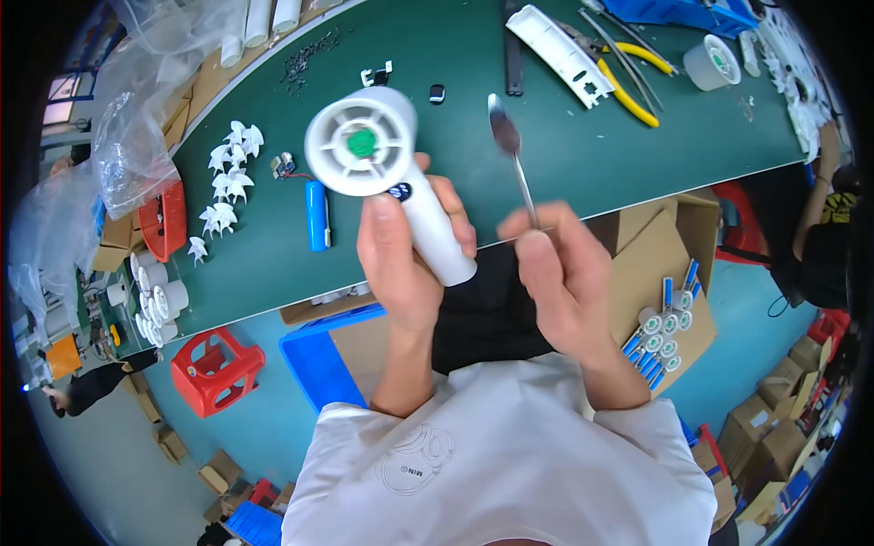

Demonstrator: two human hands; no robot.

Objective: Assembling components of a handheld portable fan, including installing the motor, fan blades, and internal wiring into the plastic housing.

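White fan body [382, 173] | left hand [405, 259] grips | right hand [560, 273] holds spatula [512, 155]

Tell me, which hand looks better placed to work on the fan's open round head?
Probably the right hand: it holds the thin metal tool, tip up beside the fan. The left hand is busy gripping the fan's handle.

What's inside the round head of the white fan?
Inside the white fan head: white ribs around a green hub. Anything deeper is hidden. Left hand grips the handle; right hand holds a metal spatula.
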